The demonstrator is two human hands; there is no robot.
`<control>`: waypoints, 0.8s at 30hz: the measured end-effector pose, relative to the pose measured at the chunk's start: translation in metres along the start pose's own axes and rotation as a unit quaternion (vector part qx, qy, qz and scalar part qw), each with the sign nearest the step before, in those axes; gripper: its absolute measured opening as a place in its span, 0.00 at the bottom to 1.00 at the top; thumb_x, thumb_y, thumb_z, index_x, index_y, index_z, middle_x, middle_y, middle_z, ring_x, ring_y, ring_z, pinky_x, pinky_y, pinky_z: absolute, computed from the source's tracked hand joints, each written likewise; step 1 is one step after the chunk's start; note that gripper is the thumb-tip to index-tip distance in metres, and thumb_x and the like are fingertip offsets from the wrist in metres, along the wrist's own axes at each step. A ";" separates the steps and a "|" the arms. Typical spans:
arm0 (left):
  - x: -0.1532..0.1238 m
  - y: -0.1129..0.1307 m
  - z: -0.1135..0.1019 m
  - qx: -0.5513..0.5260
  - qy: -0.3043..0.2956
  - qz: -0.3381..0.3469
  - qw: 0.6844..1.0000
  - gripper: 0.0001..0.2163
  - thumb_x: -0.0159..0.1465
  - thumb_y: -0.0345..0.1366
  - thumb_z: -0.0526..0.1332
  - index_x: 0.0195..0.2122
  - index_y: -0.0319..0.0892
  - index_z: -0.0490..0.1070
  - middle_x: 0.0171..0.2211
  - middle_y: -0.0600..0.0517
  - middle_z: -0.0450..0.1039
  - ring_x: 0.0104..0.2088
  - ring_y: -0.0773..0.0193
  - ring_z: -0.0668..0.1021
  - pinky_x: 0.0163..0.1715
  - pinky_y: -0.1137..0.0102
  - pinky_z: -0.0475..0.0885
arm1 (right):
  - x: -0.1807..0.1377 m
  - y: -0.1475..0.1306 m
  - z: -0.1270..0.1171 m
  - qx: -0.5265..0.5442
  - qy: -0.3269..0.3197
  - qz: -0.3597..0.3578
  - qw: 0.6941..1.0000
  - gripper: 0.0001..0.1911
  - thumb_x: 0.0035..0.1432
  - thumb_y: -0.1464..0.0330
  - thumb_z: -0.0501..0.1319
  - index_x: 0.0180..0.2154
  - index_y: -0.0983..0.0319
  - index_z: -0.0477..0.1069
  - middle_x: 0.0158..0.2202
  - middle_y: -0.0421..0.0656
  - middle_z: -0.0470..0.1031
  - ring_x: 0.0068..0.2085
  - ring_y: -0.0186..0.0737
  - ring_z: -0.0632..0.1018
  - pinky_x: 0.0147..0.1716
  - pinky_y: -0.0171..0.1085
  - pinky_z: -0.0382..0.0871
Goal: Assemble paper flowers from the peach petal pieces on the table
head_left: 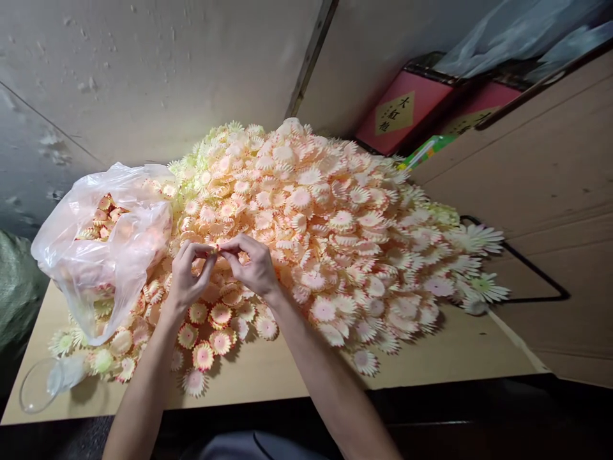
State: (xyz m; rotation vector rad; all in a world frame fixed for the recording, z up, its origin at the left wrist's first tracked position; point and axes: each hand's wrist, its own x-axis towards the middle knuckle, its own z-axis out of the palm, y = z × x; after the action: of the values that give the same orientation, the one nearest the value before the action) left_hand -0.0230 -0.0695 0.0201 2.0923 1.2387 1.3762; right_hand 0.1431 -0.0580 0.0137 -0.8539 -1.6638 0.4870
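One small yellowish, red-tinged piece (215, 248), mostly hidden, between left hand (188, 271) and right hand (252, 263), over heaped pale-pink, serrated-edged flower discs (313, 220). Each hand: fingers curled, thumb and forefinger pinching the piece.

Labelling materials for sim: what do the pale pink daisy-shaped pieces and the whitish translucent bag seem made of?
Pale pink daisy-shaped pieces: matte, maybe soft plastic or fabric; thin, fringed petals without sharp glints fit either.
Whitish translucent bag: probably thin plastic film, slightly glossy; creases, contents showing through.
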 end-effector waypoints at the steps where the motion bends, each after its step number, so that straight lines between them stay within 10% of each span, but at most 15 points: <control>1: -0.001 0.000 0.000 -0.002 0.000 -0.004 1.000 0.06 0.63 0.33 0.64 0.41 0.41 0.72 0.35 0.50 0.73 0.33 0.66 0.75 0.34 0.71 0.73 | 0.000 0.000 0.001 -0.003 0.003 -0.009 1.000 0.05 0.60 0.74 0.61 0.34 0.61 0.76 0.31 0.43 0.78 0.32 0.37 0.77 0.32 0.36 0.74; 11: -0.006 -0.004 -0.001 -0.076 0.037 -0.048 0.995 0.06 0.65 0.37 0.62 0.41 0.41 0.72 0.39 0.48 0.69 0.35 0.67 0.75 0.34 0.73 0.72 | -0.001 0.004 -0.003 0.170 -0.074 0.104 0.977 0.16 0.57 0.65 0.67 0.48 0.58 0.76 0.47 0.45 0.79 0.46 0.41 0.80 0.49 0.41 0.77; 24: -0.014 -0.009 0.004 0.057 0.074 0.071 0.993 0.05 0.63 0.29 0.61 0.41 0.40 0.69 0.34 0.50 0.74 0.34 0.65 0.78 0.36 0.70 0.75 | -0.003 -0.008 0.006 0.041 0.007 0.032 0.999 0.06 0.58 0.75 0.63 0.35 0.59 0.77 0.32 0.42 0.78 0.32 0.36 0.78 0.34 0.36 0.75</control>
State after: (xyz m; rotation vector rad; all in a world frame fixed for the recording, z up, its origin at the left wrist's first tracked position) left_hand -0.0261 -0.0758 0.0042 2.2275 1.2752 1.5832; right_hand 0.1356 -0.0653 0.0159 -0.8508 -1.5958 0.5885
